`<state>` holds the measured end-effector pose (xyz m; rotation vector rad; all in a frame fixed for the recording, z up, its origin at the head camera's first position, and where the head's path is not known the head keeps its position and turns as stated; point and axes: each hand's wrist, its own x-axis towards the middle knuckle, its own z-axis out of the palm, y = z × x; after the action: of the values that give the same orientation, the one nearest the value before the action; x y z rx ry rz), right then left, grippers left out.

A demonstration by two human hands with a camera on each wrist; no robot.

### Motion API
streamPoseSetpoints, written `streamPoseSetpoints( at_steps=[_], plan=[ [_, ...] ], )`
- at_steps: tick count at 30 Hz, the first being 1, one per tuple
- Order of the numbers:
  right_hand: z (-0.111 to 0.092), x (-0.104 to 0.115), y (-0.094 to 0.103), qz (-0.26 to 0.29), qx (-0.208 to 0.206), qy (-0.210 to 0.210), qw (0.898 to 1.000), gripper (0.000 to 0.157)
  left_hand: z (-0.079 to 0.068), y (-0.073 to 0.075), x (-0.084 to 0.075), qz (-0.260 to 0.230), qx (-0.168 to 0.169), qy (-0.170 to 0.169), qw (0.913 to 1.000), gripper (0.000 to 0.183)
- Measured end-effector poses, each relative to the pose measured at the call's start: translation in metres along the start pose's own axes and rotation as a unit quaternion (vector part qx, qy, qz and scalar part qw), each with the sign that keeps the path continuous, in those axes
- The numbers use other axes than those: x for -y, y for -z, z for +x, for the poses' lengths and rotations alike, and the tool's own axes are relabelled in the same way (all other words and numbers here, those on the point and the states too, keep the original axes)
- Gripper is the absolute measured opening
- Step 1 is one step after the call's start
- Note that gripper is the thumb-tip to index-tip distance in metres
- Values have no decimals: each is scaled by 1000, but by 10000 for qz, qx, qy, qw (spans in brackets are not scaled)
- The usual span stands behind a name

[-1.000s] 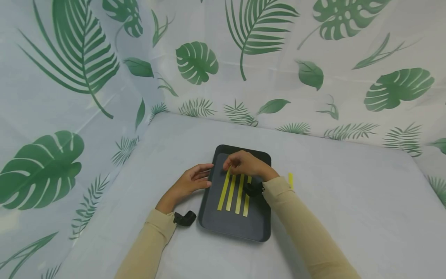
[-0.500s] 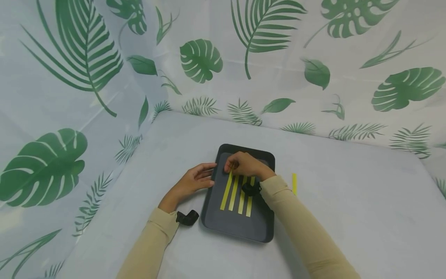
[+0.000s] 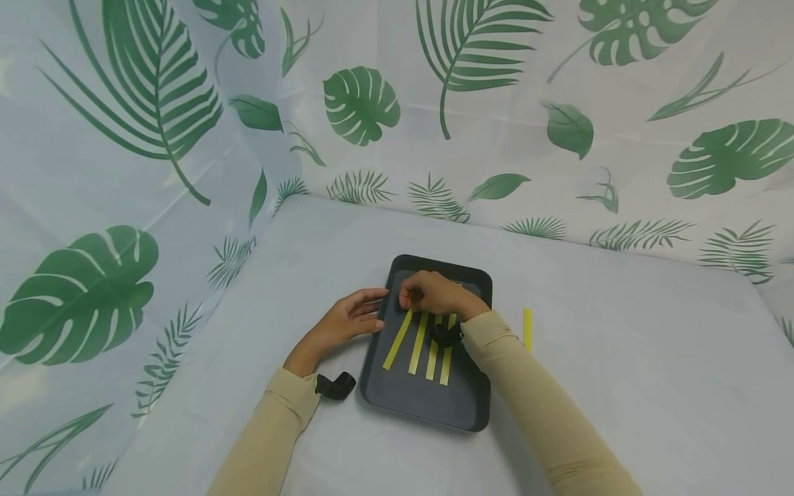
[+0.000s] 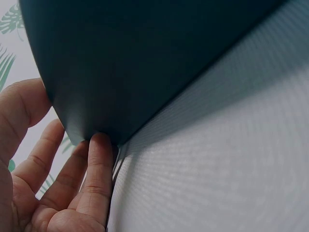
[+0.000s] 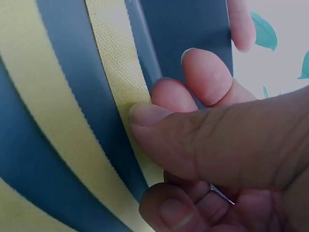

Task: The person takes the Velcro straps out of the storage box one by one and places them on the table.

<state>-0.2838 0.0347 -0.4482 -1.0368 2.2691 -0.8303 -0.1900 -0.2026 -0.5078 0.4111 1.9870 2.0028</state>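
Observation:
A dark grey rectangular tray (image 3: 412,411) lies on the white cloth with several yellow ribbon strips side by side in it. My right hand (image 3: 437,293) is over the tray's far part and pinches the upper end of the leftmost ribbon (image 3: 397,339). That ribbon slants away from its neighbour (image 3: 418,344). In the right wrist view the thumb presses on the woven ribbon (image 5: 116,58), and fingers curl behind it. With fingers extended, my left hand (image 3: 344,320) touches the tray's left side; the left wrist view shows fingertips against the outer wall (image 4: 120,63).
Another yellow ribbon (image 3: 527,329) lies on the white cloth (image 3: 620,358) to the right of the tray, partly hidden by the right sleeve. Leaf-printed curtains (image 3: 484,151) stand behind and at the left. A black wrist camera (image 3: 336,386) sits on the left wrist.
The leftmost ribbon's near end has swung left, away from the others, while the right hand keeps its pinch. The left hand stays at the tray's side. The head view has shifted slightly.

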Motion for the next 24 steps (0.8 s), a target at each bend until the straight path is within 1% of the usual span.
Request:
streamPoseSetpoints(
  at_steps=[4,8,12,17,20,24],
  plan=[
    [1,3,0,-6,-33,39,10000,24,0,1,1,-5,10,-17,10000,67],
    [1,6,0,-95,-91,46,9999,33,0,1,-1,-9,31,-1,10000,68],
    [1,5,0,-241,-22,22,9997,38,-1,0,-2,-21,31,8,10000,68],
    [3,2,-1,-302,93,90,9995,35,-1,0,-3,-37,22,-30,10000,66],
    [4,3,-3,-260,59,114,9996,33,0,0,-3,-19,17,-31,10000,66],
    [6,6,-2,-251,-41,260,9993,31,1,1,-2,-12,17,-14,10000,66]
  ],
)
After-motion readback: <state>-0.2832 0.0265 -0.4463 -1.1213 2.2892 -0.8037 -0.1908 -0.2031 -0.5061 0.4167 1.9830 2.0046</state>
